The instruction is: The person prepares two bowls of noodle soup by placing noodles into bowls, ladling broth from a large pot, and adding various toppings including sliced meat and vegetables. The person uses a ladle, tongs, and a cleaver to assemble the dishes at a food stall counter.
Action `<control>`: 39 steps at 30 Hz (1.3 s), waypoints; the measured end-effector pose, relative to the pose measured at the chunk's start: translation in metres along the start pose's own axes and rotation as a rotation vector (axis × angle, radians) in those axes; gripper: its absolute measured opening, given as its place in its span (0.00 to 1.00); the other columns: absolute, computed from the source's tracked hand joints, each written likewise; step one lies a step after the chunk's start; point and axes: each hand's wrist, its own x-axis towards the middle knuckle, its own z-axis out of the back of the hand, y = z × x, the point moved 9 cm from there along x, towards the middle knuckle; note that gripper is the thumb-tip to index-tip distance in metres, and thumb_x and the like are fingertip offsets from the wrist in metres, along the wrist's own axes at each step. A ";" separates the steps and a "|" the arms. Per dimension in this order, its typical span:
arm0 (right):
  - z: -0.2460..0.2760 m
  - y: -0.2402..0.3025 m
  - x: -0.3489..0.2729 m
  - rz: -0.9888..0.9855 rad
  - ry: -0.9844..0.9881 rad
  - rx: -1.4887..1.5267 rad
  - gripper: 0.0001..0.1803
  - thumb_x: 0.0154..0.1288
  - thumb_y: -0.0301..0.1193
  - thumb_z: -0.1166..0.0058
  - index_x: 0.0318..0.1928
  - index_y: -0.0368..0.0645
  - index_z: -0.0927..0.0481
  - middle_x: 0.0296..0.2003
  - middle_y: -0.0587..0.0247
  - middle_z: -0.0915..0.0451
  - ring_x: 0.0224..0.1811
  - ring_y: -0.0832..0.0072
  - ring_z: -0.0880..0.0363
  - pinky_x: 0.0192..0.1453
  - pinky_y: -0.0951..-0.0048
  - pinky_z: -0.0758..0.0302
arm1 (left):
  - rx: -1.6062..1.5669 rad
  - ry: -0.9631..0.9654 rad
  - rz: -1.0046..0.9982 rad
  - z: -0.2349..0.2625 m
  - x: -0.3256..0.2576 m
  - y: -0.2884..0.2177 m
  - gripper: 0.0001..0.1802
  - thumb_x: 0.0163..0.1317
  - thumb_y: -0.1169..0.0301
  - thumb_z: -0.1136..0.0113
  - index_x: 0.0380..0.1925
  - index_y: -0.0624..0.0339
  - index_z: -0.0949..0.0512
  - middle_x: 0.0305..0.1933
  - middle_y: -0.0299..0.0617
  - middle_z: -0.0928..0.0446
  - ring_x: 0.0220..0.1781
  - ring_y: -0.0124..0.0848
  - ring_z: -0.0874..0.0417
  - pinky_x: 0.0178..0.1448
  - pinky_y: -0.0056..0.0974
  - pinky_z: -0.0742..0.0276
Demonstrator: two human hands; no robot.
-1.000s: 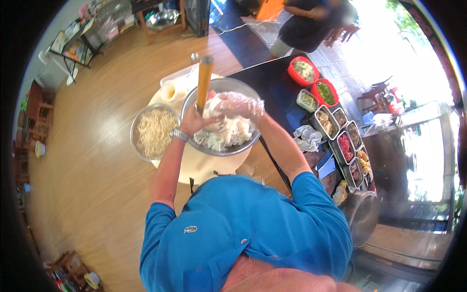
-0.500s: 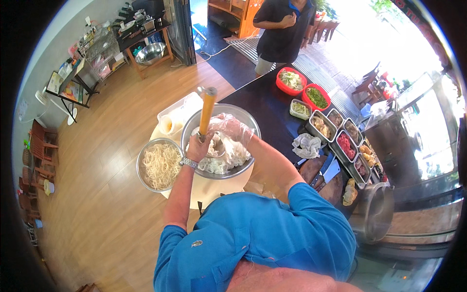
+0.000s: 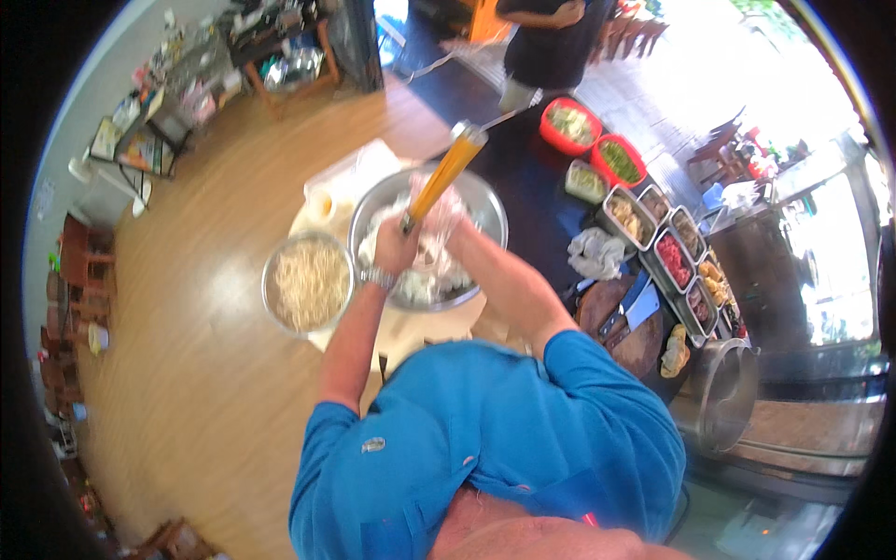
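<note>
Head: tilted yellow handle [image 3: 441, 179], grey-capped

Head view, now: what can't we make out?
Yellow-handled tool, lower end: head view, obscured by the left hand and blur.
Right hand, exact finger pose: head view, blurred and partly behind the tool's handle.
Co-worker, head: head view, cut off by the top edge.

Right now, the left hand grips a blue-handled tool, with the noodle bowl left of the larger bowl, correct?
Not quite: the head view shows the handle is yellow, not blue. The left hand does grip the tool, and the noodle bowl is left of the larger bowl.
</note>
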 end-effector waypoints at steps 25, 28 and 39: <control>0.002 0.055 -0.033 -0.082 0.241 -1.932 0.26 0.65 0.53 0.37 0.48 0.44 0.09 0.52 0.49 0.13 0.57 0.56 0.15 0.63 0.59 0.23 | -0.331 -0.100 0.105 0.055 -0.027 0.065 0.26 0.69 0.60 0.30 0.63 0.60 0.19 0.63 0.41 0.21 0.65 0.33 0.22 0.70 0.40 0.27; -0.037 0.045 -0.049 0.268 0.267 -1.835 0.25 0.65 0.54 0.39 0.51 0.49 0.09 0.59 0.49 0.17 0.64 0.57 0.21 0.68 0.58 0.28 | -0.634 -0.228 0.212 0.055 -0.035 0.073 0.27 0.71 0.55 0.32 0.60 0.63 0.17 0.54 0.37 0.18 0.54 0.27 0.21 0.62 0.35 0.25; -0.107 -0.030 -0.127 0.165 0.623 -2.205 0.27 0.71 0.55 0.49 0.66 0.66 0.17 0.83 0.50 0.49 0.86 0.46 0.60 0.86 0.39 0.67 | -0.819 -0.248 0.047 0.088 -0.052 0.048 0.22 0.77 0.54 0.40 0.37 0.65 0.15 0.38 0.33 0.19 0.30 0.18 0.36 0.37 0.27 0.37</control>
